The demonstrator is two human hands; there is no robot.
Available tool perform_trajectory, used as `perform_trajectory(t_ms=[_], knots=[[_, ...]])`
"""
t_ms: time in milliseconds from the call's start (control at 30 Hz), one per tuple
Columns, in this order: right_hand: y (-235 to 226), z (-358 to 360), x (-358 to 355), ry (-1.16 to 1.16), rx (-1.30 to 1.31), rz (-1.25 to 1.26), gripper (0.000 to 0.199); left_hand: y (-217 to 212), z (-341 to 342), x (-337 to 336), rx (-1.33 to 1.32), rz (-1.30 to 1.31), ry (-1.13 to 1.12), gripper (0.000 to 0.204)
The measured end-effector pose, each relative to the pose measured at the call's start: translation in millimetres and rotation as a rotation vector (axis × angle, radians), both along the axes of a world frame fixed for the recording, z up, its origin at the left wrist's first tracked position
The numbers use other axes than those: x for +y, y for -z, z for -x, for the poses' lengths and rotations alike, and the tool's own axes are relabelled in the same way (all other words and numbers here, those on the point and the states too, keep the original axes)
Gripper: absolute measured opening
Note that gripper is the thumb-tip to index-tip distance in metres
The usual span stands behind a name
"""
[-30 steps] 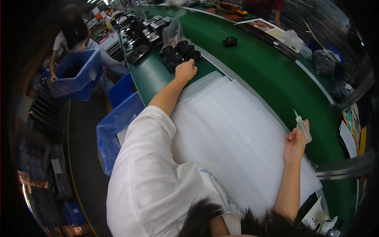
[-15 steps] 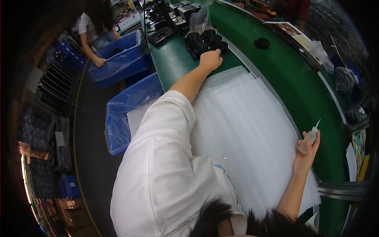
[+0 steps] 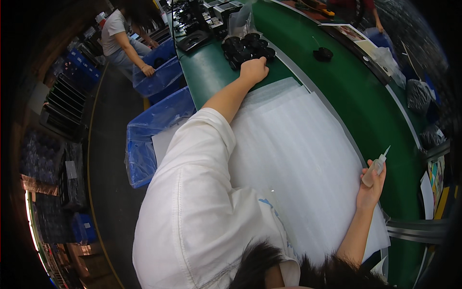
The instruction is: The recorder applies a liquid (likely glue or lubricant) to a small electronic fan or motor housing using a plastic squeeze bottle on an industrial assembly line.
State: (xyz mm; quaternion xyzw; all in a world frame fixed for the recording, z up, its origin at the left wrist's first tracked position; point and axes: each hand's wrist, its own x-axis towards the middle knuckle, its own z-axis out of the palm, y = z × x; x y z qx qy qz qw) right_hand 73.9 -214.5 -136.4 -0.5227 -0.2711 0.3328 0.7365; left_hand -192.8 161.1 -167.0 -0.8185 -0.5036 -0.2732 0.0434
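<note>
My left hand (image 3: 253, 71) reaches far forward to the near edge of a pile of black rounded parts (image 3: 239, 47) on the green bench. Its fingers are curled and bent away from view, so whatever they grip is hidden. In my right hand (image 3: 369, 192), at the right, is a small translucent dropper bottle (image 3: 373, 174) with a thin white nozzle pointing up. The fingers wrap round the bottle. Between my arms lie sheets of white packing foam (image 3: 298, 159).
A single black part (image 3: 323, 54) sits on the green belt (image 3: 337, 77) beyond the bench's metal edge. Blue lined bins (image 3: 137, 144) stand to the left. A co-worker (image 3: 120, 41) leans over one bin. A black tray (image 3: 194, 41) and clear bag (image 3: 240, 21) are near the pile.
My left hand has shifted slightly left at the pile. The co-worker and the far blue bin have moved right. Another person's arm now shows at upper right.
</note>
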Motion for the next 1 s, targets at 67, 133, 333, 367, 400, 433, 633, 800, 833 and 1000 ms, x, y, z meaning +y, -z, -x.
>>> perform_trajectory(t_ms=[67,133,333,367,400,433,633,800,833,1000], knots=[[1.0,-0.6,-0.2,0.002,0.007,-0.005,0.053,2.4,-0.4,2.7,-0.005,0.002,-0.024,0.014],[1.7,-1.0,-0.4,0.003,0.014,-0.011,0.052,2.2,-0.5,1.8,-0.008,0.007,-0.022,0.014],[2.1,-0.7,0.0,0.002,0.021,-0.016,0.05,1.4,0.7,1.4,-0.003,0.023,-0.025,0.014],[2.7,-1.2,0.1,0.002,0.021,-0.018,0.05,1.0,0.6,1.3,-0.002,0.028,-0.025,0.014],[2.9,-1.6,0.1,0.002,0.021,-0.02,0.05,1.1,0.5,1.7,-0.003,0.028,-0.025,0.014],[2.5,-1.2,0.1,0.003,0.02,-0.02,0.05,1.4,0.4,2.2,-0.003,0.028,-0.026,0.014],[1.3,0.2,0.7,0.009,0.026,-0.015,0.05,4.0,0.8,4.3,-0.012,0.01,-0.023,0.013],[1.7,-0.8,0.0,-0.003,0.029,-0.018,0.05,2.7,0.3,3.1,-0.014,0.01,-0.014,0.013],[1.7,-1.1,-0.1,-0.002,0.029,-0.018,0.05,2.9,0.3,3.2,-0.015,0.009,-0.017,0.013],[1.5,-1.0,-1.7,-0.012,0.029,-0.029,0.05,2.0,-0.1,2.3,-0.009,-0.015,-0.019,0.013]])
